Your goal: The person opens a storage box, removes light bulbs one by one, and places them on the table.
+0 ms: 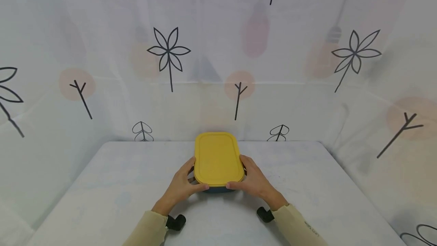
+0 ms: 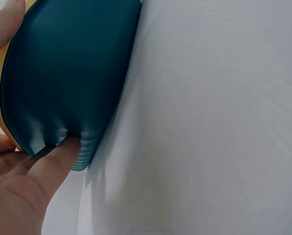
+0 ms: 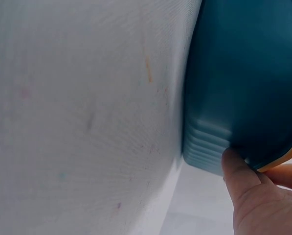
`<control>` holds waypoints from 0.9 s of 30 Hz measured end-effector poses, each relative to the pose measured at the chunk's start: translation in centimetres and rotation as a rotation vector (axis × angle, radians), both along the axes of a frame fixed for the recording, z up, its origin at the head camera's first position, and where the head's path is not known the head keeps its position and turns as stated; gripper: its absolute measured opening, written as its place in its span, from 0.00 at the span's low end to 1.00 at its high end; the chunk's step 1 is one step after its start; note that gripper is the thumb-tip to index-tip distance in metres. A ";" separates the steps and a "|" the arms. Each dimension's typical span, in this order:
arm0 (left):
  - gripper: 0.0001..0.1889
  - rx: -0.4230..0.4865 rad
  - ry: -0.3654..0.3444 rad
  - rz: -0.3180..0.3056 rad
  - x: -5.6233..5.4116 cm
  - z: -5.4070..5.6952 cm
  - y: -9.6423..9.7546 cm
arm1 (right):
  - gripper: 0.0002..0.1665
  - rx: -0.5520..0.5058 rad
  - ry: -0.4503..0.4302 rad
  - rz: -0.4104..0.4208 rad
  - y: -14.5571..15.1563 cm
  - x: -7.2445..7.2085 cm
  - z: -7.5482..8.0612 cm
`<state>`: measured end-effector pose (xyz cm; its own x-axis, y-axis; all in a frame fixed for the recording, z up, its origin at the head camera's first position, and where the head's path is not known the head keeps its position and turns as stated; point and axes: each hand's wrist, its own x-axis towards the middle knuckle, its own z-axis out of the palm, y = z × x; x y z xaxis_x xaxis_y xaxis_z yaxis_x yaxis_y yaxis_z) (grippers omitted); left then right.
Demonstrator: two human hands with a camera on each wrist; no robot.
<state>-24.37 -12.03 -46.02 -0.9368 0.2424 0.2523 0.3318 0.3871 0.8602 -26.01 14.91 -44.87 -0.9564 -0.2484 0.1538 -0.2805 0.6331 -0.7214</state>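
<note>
A rectangular teal lunch box point(image 2: 72, 68) with rounded corners and a yellow lid point(image 1: 217, 158) is at the middle of the table, near its far edge. Its base meets the white tabletop in both wrist views. My left hand point(image 1: 181, 183) grips the left side, thumb at the lid's near edge and fingers along the ribbed wall. On the opposite side, my right hand point(image 1: 254, 180) holds the box the same way, a fingertip against the ribs low on its side. The lid sits on the box, and what is inside is hidden.
The white table point(image 1: 136, 170) has faint stains and small coloured marks. Behind it and at both sides hangs a pale cloth point(image 1: 205, 105) printed with flowers and twigs. Black wrist devices point(image 1: 176, 222) show at the beige sleeves point(image 1: 148, 229).
</note>
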 end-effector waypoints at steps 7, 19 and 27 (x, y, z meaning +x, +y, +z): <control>0.58 -0.022 0.050 0.012 -0.1 0.1 -0.1 | 0.68 -0.008 0.022 0.011 0.0 0.1 0.2; 0.58 -0.124 0.098 0.119 0.4 0.8 0.4 | 0.69 -0.001 0.048 -0.012 0.5 0.5 1.0; 0.58 -0.113 0.097 0.121 0.9 1.5 1.0 | 0.67 0.005 0.065 -0.009 1.1 0.6 1.7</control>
<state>-23.47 -10.99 -44.53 -0.9334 0.1611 0.3205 0.3563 0.5215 0.7753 -25.43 16.04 -43.17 -0.9464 -0.2409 0.2149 -0.3214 0.6393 -0.6986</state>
